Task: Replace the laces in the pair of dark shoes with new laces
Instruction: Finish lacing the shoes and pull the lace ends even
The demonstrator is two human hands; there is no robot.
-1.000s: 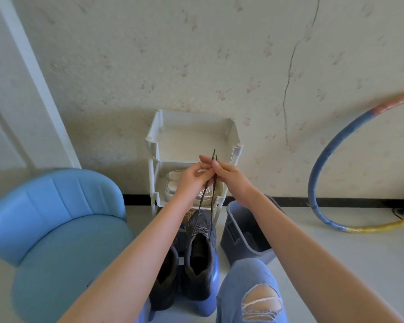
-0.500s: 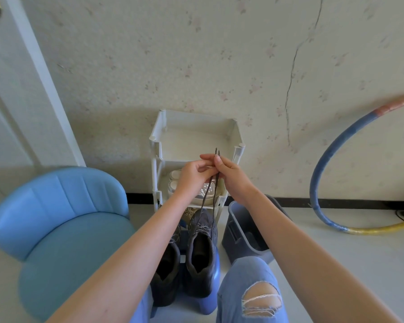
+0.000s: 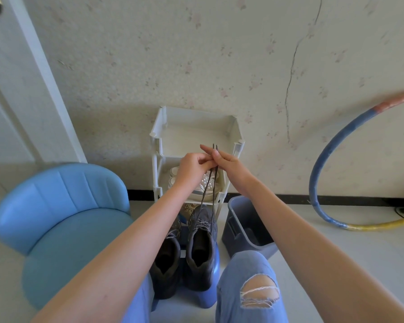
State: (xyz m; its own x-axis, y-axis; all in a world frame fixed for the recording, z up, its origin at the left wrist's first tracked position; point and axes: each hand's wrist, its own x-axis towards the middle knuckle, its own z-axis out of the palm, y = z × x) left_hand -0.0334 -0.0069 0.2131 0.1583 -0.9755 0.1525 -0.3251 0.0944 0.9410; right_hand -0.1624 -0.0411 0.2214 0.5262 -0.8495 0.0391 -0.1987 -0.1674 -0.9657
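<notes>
Dark lace (image 3: 211, 183): both ends run up taut from the right-hand dark boot (image 3: 202, 248), tips sticking out above our fingers. Our left hand (image 3: 193, 167) and right hand (image 3: 230, 165) meet there, fingers curled, each pinching the ends. The second dark boot (image 3: 167, 259) sits just beside it at 9 o'clock. Both stand on a blue stool (image 3: 210, 298) between our knees. White shoe rack (image 3: 196, 134) at 12 holds pale sneakers (image 3: 208, 197). Grey bin (image 3: 241, 226) at 3, blue chair (image 3: 63, 217) at 9, hoop (image 3: 324, 159) at 2 against the wall.
</notes>
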